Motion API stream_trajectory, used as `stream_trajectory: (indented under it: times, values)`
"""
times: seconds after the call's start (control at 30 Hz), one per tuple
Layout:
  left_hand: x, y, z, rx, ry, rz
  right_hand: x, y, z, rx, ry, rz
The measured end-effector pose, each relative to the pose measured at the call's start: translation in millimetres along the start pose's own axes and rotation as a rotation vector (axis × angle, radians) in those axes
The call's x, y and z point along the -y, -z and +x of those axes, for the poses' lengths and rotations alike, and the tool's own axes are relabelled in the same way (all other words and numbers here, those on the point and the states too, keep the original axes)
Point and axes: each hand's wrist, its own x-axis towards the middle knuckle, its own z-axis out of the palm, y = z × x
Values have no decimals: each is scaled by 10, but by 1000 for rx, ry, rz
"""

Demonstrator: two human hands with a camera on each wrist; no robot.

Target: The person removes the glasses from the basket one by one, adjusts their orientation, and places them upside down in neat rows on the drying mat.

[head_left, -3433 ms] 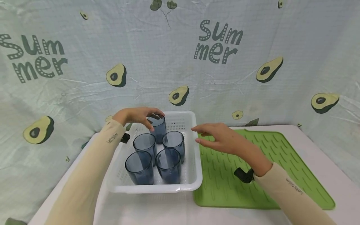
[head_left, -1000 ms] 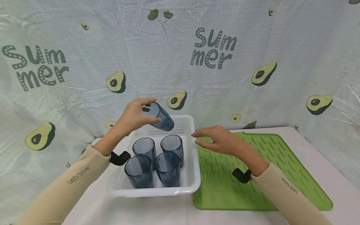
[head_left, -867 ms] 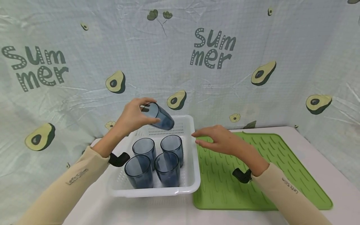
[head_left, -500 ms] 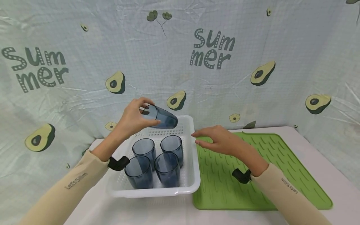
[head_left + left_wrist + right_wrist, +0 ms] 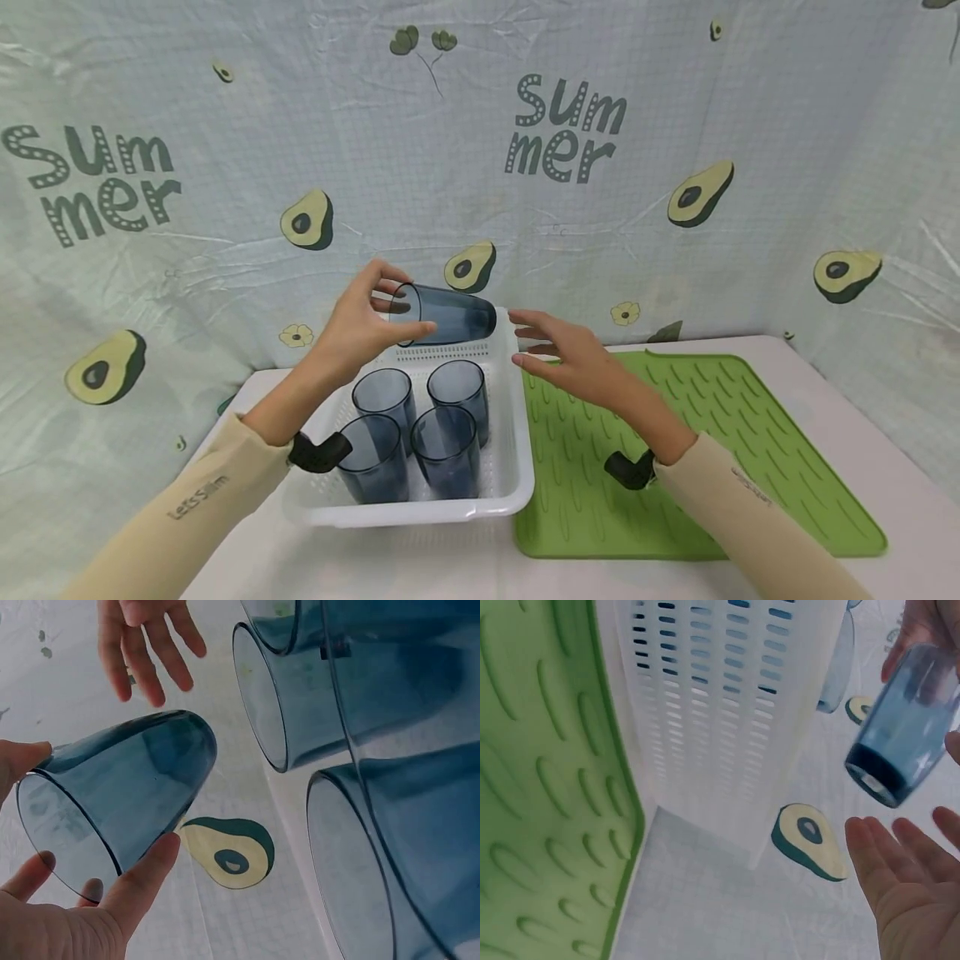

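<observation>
My left hand [image 5: 348, 325] grips a blue-tinted drinking glass [image 5: 457, 315] near its rim, thumb on one side and fingers on the other. The glass lies almost sideways above the back of a white plastic basket [image 5: 397, 515], its base pointing right. Just beyond that base my right hand [image 5: 566, 357] hovers with fingers extended. A small gap shows between its fingertips and the glass in the right wrist view. Inside the basket several matching glasses [image 5: 450, 454] stand upright with their mouths up; the left wrist view shows some of them close by.
A green ridged mat [image 5: 585, 508] lies right of the basket, under my right forearm. Both rest on a white table [image 5: 375, 567]. Behind the table hangs a pale sheet [image 5: 637, 75] printed with avocados and lettering.
The left hand has lifted the glass out of the basket's back and turned it from upright to nearly horizontal, shifting it right. The right hand has lately risen slightly towards its base, fingers spreading.
</observation>
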Motion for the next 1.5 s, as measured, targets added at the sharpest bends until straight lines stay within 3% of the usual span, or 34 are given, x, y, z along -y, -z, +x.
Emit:
stream_trajectory:
  times: [0.23,0.6,0.87,1.13,1.37,1.5]
  values:
    - [-63,-37,-45,35,-13,-79,-139,-64,131,-41,0,239]
    - [-97,-91,-78,54,-74,-165,-286,-94,234,-69,19,496]
    - [-62,-83,-106,81,-128,-125,-280,-78,216,-36,47,573]
    - [-42,-64,-131,115,-153,-137,-228,-50,165,-52,24,593]
    - [-56,-53,-153,180,-202,-122,-197,40,127,-29,80,602]
    - [-101,-58,-157,217,-225,-51,-174,89,81,-14,96,596]
